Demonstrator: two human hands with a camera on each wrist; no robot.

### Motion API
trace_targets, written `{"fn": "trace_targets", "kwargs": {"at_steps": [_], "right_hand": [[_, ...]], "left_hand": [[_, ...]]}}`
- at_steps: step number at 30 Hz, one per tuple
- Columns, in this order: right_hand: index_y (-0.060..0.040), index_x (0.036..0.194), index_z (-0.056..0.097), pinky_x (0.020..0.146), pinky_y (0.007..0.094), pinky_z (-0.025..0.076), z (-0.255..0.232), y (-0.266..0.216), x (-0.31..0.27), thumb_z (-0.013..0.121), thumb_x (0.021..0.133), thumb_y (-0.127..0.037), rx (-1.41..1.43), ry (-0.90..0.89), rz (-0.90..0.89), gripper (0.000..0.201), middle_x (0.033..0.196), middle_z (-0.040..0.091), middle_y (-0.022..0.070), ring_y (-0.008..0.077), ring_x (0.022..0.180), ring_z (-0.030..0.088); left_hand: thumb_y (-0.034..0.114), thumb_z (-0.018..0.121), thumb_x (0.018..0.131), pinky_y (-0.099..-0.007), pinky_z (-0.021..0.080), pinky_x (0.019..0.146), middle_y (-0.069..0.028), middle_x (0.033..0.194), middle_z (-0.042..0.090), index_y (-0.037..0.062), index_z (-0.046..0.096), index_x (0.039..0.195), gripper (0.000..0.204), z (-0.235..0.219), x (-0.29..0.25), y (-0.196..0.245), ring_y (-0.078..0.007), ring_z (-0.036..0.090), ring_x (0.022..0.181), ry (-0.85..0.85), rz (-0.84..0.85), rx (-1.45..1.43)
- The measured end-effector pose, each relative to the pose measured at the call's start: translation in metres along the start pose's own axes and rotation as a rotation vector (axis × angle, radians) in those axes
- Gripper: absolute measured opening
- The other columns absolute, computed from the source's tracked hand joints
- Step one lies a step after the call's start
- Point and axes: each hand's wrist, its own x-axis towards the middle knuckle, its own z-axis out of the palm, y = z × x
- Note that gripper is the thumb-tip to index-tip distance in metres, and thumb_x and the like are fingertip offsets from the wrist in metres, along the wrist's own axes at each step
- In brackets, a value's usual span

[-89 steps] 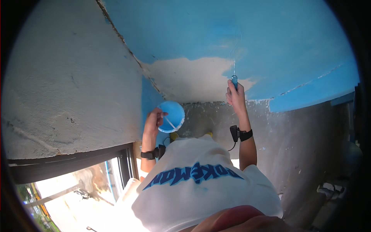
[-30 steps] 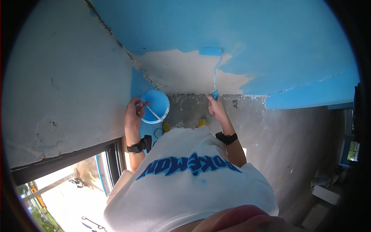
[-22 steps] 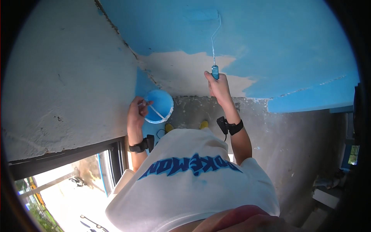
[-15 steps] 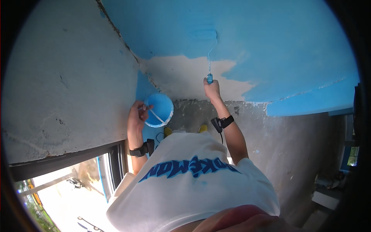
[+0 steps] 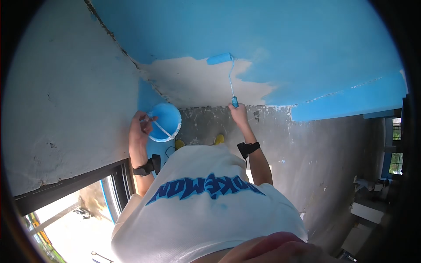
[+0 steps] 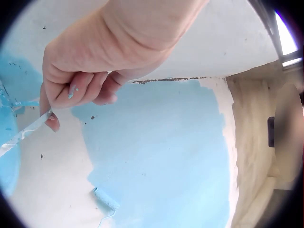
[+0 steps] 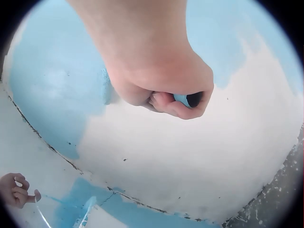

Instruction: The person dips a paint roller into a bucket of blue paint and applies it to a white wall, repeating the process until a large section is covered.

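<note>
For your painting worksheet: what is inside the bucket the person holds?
The bucket in the left hand shows blue paint inside, crossed by its thin handle. How deep the paint is cannot be seen.

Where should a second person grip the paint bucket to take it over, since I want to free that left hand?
By the thin wire handle that the left hand pinches, coming from above: it spans the open rim of the paint bucket, whose inside is wet blue.

Grey concrete floor (image 5: 307, 158), paint-spattered; yellow shoes (image 5: 219, 139) on it, by wall base
</note>
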Motion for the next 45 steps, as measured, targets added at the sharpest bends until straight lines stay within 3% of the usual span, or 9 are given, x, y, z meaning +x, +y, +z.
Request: {"fn": "trace_targets", "kwargs": {"at_steps": [4,6,14,25,32,36,38,41,45], "right_hand": [[-0.0004,0.06,0.052,0.047,0.0368,0.04,-0.049,-0.032,-0.016,0.067,0.083,-0.029,0.051,-0.028,0.045,0.039,0.051,0.05,0.0086,0.0188,0.045,0.05],[-0.0092,0.064,0.05,0.037,0.027,0.029,-0.082,-0.08,-0.021,0.063,0.089,-0.024,0.333,-0.086,0.161,0.032,0.048,0.04,-0.004,0.0078,0.038,0.037],[-0.0101,0.06,0.043,0.037,0.0286,0.027,-0.119,-0.115,0.017,0.058,0.091,-0.022,0.514,-0.163,0.172,0.037,0.048,0.038,-0.0027,0.0096,0.036,0.033],[-0.0099,0.061,0.046,0.037,0.0336,0.031,-0.022,0.063,0.025,0.055,0.091,-0.023,0.235,-0.146,0.46,0.034,0.048,0.041,0.0015,0.0161,0.036,0.039],[-0.0094,0.061,0.047,0.036,0.0328,0.031,-0.032,0.079,0.013,0.057,0.089,-0.023,0.254,-0.164,0.484,0.033,0.048,0.042,0.0017,0.0164,0.035,0.04],[-0.011,0.061,0.046,0.035,0.0317,0.028,-0.051,0.066,-0.003,0.059,0.088,-0.028,0.377,-0.174,0.463,0.035,0.047,0.04,0.0005,0.0148,0.034,0.038],[-0.0124,0.062,0.045,0.035,0.0303,0.026,-0.069,0.039,-0.016,0.061,0.088,-0.025,0.413,-0.185,0.438,0.033,0.048,0.038,-0.0014,0.0123,0.034,0.035],[-0.0131,0.062,0.043,0.034,0.0287,0.024,-0.105,-0.014,-0.028,0.061,0.088,-0.024,0.43,-0.123,0.363,0.034,0.048,0.035,-0.0035,0.0097,0.034,0.031],[-0.0145,0.061,0.038,0.035,0.0271,0.022,-0.152,-0.072,-0.016,0.061,0.089,-0.021,0.559,-0.116,0.255,0.037,0.047,0.032,-0.0051,0.0077,0.035,0.029]], "left_hand": [[0.017,0.057,0.083,-0.0214,0.025,0.041,-0.0184,0.072,0.061,0.0051,0.048,0.067,0.022,0.001,-0.001,0.001,-0.009,0.039,0.046,0.001,-0.001,0.017],[0.017,0.056,0.084,-0.0212,0.025,0.041,-0.0227,0.077,0.064,0.0052,0.048,0.067,0.022,-0.002,-0.001,-0.001,-0.0079,0.037,0.044,-0.006,-0.01,0.023],[0.013,0.051,0.086,-0.0207,0.026,0.04,-0.0261,0.079,0.065,0.0049,0.049,0.067,0.021,-0.004,0.003,0.003,-0.0072,0.034,0.041,0.025,-0.016,0.024],[0.013,0.053,0.084,-0.0209,0.025,0.04,-0.0295,0.083,0.065,0.0044,0.048,0.066,0.02,-0.001,-0.005,0.001,-0.0071,0.028,0.042,0.052,0.008,-0.021],[0.014,0.054,0.082,-0.0221,0.025,0.04,-0.0298,0.083,0.065,0.005,0.047,0.066,0.019,0.008,-0.008,0.002,-0.0076,0.028,0.042,0.025,0.001,0.029],[0.014,0.054,0.081,-0.0227,0.025,0.041,-0.0299,0.083,0.065,0.0051,0.047,0.066,0.019,0.009,-0.006,0.0,-0.0076,0.028,0.042,0.07,0.031,0.056],[0.015,0.052,0.085,-0.0228,0.023,0.04,-0.0125,0.061,0.049,0.0051,0.046,0.067,0.022,0.009,-0.007,0.003,-0.0182,0.061,0.063,0.014,-0.003,0.035],[0.013,0.054,0.082,-0.0218,0.024,0.039,-0.0271,0.078,0.063,0.0051,0.047,0.066,0.019,0.007,-0.008,0.002,-0.0079,0.032,0.042,0.021,-0.01,0.012],[0.013,0.053,0.082,-0.0217,0.023,0.039,-0.0262,0.078,0.063,0.0048,0.047,0.066,0.019,-0.001,-0.004,0.001,-0.0082,0.033,0.042,0.011,-0.021,-0.002]]}}
